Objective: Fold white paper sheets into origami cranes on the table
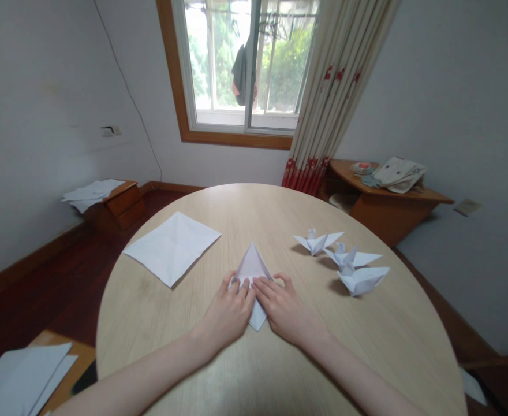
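A white paper folded into a narrow kite shape lies on the round wooden table, its point away from me. My left hand rests on its left half, fingers pressed together flat on the paper. My right hand presses the right half the same way, fingertips meeting the left hand's at the middle crease. The paper's near tip shows between my wrists.
A creased, unfolded white sheet lies to the left on the table. Three folded paper cranes sit to the right. Loose sheets lie on a low stand at bottom left. A corner desk stands by the curtain.
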`<action>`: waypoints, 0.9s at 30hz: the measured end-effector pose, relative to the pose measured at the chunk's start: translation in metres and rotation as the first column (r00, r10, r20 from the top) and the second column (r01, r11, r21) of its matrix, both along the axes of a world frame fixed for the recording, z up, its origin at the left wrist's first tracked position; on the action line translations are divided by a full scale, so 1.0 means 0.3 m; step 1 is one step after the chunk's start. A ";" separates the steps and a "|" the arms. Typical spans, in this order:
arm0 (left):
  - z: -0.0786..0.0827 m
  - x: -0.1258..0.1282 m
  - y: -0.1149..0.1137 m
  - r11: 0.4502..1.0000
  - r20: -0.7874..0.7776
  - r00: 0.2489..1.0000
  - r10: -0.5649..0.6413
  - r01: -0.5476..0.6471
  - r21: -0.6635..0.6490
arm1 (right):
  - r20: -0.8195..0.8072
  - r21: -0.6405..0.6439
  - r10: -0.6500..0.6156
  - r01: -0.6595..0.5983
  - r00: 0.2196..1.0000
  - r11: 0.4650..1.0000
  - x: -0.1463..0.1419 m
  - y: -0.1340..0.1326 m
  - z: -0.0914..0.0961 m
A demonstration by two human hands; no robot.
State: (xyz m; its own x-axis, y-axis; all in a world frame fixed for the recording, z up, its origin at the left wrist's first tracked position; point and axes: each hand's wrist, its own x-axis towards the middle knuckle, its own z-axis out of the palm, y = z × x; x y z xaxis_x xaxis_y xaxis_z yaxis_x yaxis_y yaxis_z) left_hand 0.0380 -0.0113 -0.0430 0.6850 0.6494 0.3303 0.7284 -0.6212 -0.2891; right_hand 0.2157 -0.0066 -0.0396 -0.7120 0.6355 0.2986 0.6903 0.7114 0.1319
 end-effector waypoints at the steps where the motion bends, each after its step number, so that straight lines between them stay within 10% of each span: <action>1: -0.001 -0.001 -0.001 1.000 -0.007 1.000 -0.004 0.004 0.014 | 0.004 -0.001 -0.004 0.004 1.000 1.000 0.000 -0.001 0.000; 27: 0.000 -0.003 0.004 0.999 -0.021 0.999 -0.036 0.036 0.024 | 0.101 0.032 -0.078 0.075 0.992 0.997 -0.012 -0.015 -0.003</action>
